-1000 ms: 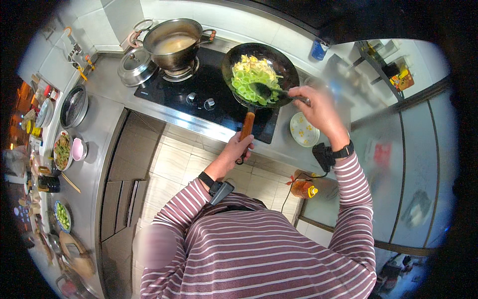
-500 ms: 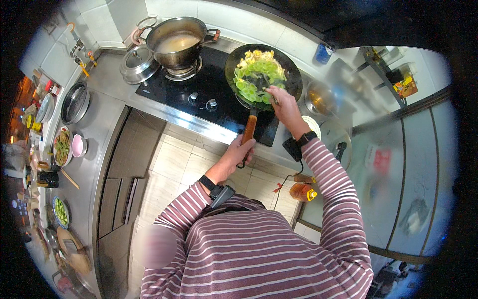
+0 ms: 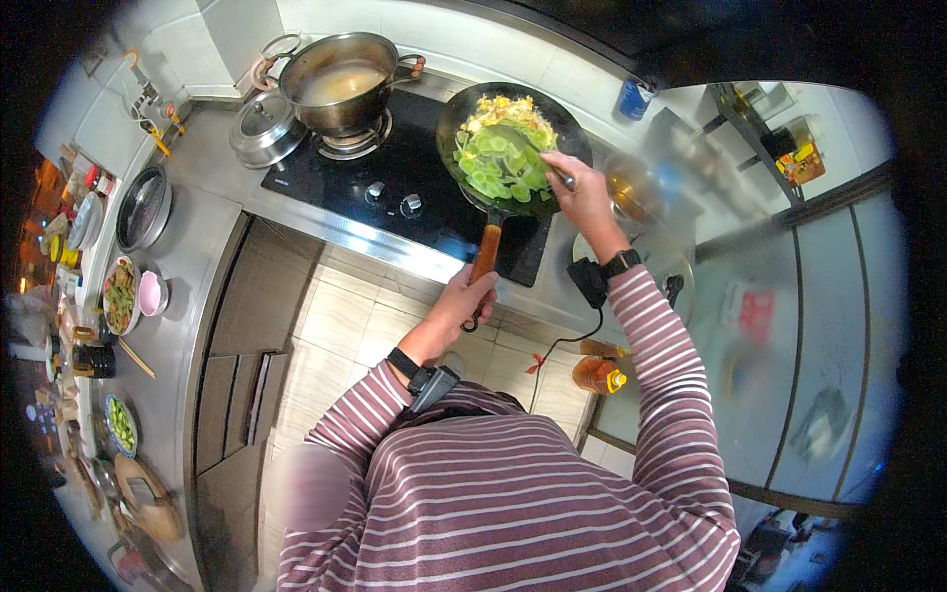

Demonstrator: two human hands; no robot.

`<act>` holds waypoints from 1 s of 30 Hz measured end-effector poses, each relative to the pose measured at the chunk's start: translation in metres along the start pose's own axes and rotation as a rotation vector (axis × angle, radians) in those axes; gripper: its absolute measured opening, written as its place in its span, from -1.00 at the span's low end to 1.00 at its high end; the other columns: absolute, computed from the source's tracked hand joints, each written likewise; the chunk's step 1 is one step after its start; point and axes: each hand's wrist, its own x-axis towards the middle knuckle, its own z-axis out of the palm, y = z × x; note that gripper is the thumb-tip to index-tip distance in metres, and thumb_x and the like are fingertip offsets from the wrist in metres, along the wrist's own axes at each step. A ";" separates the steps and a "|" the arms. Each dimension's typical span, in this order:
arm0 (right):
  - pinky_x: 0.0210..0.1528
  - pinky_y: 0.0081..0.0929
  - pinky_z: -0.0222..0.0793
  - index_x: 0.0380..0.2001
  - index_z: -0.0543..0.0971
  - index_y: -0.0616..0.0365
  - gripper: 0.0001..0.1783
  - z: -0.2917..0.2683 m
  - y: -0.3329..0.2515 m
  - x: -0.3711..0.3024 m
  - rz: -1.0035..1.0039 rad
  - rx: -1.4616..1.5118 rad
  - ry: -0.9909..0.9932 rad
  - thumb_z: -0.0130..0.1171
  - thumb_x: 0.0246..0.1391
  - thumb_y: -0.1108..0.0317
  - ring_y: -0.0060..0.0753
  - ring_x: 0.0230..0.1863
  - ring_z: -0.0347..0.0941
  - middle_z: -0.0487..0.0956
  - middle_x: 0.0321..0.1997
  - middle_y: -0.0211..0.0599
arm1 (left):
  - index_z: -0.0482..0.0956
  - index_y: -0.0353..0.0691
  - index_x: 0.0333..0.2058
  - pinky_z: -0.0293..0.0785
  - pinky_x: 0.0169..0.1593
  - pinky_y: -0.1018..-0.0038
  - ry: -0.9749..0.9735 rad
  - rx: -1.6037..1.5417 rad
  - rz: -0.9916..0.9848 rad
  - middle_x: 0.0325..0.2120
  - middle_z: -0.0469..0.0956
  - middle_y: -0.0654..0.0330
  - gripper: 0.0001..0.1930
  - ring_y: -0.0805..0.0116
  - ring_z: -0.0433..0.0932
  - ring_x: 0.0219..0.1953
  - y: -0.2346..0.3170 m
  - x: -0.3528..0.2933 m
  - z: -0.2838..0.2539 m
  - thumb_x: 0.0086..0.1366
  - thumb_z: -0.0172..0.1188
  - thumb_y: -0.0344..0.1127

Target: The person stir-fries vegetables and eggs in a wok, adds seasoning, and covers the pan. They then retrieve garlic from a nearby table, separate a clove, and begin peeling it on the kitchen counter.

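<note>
My left hand (image 3: 460, 306) is wrapped round the wooden handle (image 3: 485, 255) of a black wok (image 3: 570, 126) on the stove's right burner. My right hand (image 3: 584, 197) grips the handle of a metal spatula (image 3: 563, 179) at the wok's right side. The spatula's far end reaches in among the food, partly blurred. Sliced green vegetable (image 3: 490, 170) fills the near and middle part of the wok. Yellow pieces that look like scrambled egg (image 3: 510, 111) lie along the far side.
A large steel pot (image 3: 340, 111) of cloudy liquid stands on the left burner, beside a lidded pan (image 3: 266, 128). A metal bowl (image 3: 631, 187) sits right of the wok. The left counter (image 3: 192, 266) holds several dishes. An oil bottle (image 3: 595, 376) stands low at right.
My right hand has moved slightly right and nearer me with the spatula. The green slices have shifted and spread in the wok. My left hand keeps its hold on the handle.
</note>
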 end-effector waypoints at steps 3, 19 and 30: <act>0.04 -0.33 0.49 -0.05 0.59 0.05 -0.65 0.012 0.002 -0.008 -0.065 -0.097 -0.086 0.25 0.05 0.50 -0.09 0.00 0.57 0.61 0.01 -0.13 | 0.36 -0.11 -0.22 0.21 -0.61 0.64 -0.003 -0.027 0.003 -0.51 0.43 0.37 -0.79 0.62 0.36 -0.61 0.002 -0.001 0.001 0.40 0.11 -0.14; 0.00 -0.31 0.50 -0.12 0.63 0.12 -0.70 -0.023 -0.040 -0.015 0.046 -0.008 -0.234 0.24 0.03 0.51 -0.07 -0.03 0.58 0.62 -0.03 -0.09 | 0.35 -0.11 -0.18 0.21 -0.62 0.64 -0.009 -0.042 0.005 -0.53 0.42 0.35 -0.81 0.60 0.36 -0.62 -0.002 0.002 0.000 0.40 0.11 -0.18; 0.07 -0.26 0.48 -0.07 0.59 0.06 -0.65 -0.018 -0.002 0.000 -0.006 -0.045 -0.120 0.24 0.02 0.52 -0.05 0.03 0.54 0.60 0.00 -0.08 | 0.39 -0.10 -0.17 0.24 -0.61 0.65 -0.002 -0.035 -0.014 -0.50 0.46 0.33 -0.83 0.58 0.36 -0.63 -0.001 0.002 -0.002 0.39 0.12 -0.20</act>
